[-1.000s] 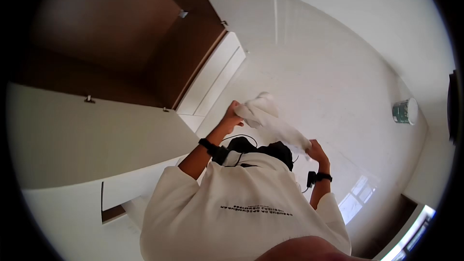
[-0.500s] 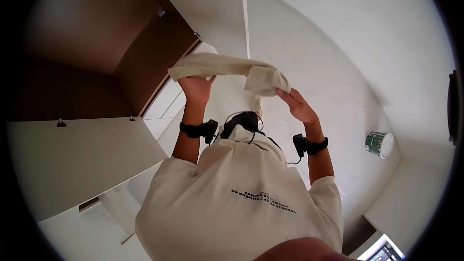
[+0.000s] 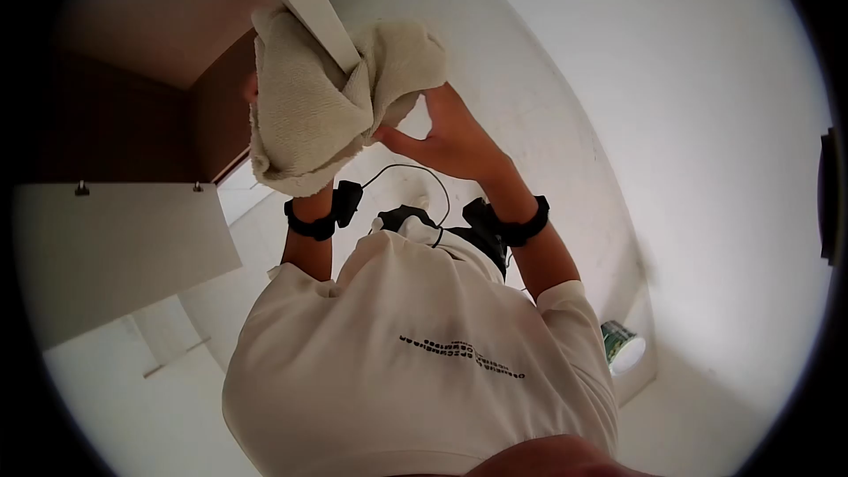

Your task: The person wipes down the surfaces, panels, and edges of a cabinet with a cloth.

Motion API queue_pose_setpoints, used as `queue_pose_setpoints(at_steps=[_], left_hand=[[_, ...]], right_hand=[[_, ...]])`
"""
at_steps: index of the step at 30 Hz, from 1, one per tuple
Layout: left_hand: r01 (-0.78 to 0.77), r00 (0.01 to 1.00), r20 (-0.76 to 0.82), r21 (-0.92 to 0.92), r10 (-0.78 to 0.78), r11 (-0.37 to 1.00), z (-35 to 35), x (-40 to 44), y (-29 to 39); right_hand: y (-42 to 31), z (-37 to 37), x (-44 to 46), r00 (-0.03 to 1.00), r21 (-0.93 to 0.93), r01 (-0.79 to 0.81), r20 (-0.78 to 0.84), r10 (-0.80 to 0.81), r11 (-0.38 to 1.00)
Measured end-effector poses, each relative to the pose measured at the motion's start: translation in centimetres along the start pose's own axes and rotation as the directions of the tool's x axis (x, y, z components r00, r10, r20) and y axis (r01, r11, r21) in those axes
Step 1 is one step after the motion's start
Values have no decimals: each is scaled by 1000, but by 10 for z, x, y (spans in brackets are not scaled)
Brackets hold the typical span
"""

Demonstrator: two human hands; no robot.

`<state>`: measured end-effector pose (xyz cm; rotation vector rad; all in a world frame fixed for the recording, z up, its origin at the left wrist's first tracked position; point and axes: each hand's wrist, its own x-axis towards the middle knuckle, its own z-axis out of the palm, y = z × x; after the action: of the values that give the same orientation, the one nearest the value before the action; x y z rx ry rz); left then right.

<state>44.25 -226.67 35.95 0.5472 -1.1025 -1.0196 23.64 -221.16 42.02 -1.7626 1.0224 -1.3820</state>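
Observation:
A beige cloth (image 3: 309, 115) is folded around the lower end of a white cabinet door (image 3: 305, 9), covering both sides of its edge. My left hand (image 3: 251, 88) is behind the cloth on the left; only a bit of its fingers shows past the cloth's border, pressing it to the door. My right hand (image 3: 437, 137) grips the cloth's right part, thumb on the near side and the other fingers hidden behind the fabric.
The brown cabinet interior (image 3: 115, 124) opens at the left. Below it hangs another white door panel (image 3: 124, 256) with hinges on its upper edge. A green-and-white bucket (image 3: 623, 349) stands on the floor at the right, by the wall.
The cloth was stretched between both hands in front of me; now it is up and left, wrapped about the door's edge. My view has shifted, and both hands have risen with the cloth.

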Motion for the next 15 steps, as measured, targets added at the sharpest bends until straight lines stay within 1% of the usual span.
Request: queue_pose_setpoints(at_steps=[3, 4, 7, 9, 10, 13, 14, 15], left_hand=[[-60, 984, -154, 159, 85, 985, 21, -26, -11], [-65, 972, -209, 208, 109, 976, 29, -36, -20], [-53, 928, -332, 323, 166, 945, 40, -55, -44], [-18, 904, -387, 388, 181, 921, 39, -69, -49], [9, 890, -416, 423, 185, 906, 31, -71, -47], [91, 842, -496, 518, 211, 851, 24, -94, -43], [110, 819, -528, 527, 224, 843, 24, -104, -45], [115, 794, -560, 521, 236, 846, 26, -113, -50]], right_hand=[[43, 21, 16, 982, -112, 116, 160, -97, 987], [60, 32, 15, 984, -57, 129, 134, -121, 990], [74, 39, 12, 968, 97, -38, 250, 12, 995], [90, 49, 0, 962, 170, -50, 274, 2, 984], [91, 61, -3, 955, 160, -102, 291, 51, 982], [104, 79, -15, 892, 151, -232, 427, 148, 961], [108, 77, -22, 910, 196, -167, 408, 75, 966], [117, 75, -22, 891, 228, -147, 452, 29, 962]])
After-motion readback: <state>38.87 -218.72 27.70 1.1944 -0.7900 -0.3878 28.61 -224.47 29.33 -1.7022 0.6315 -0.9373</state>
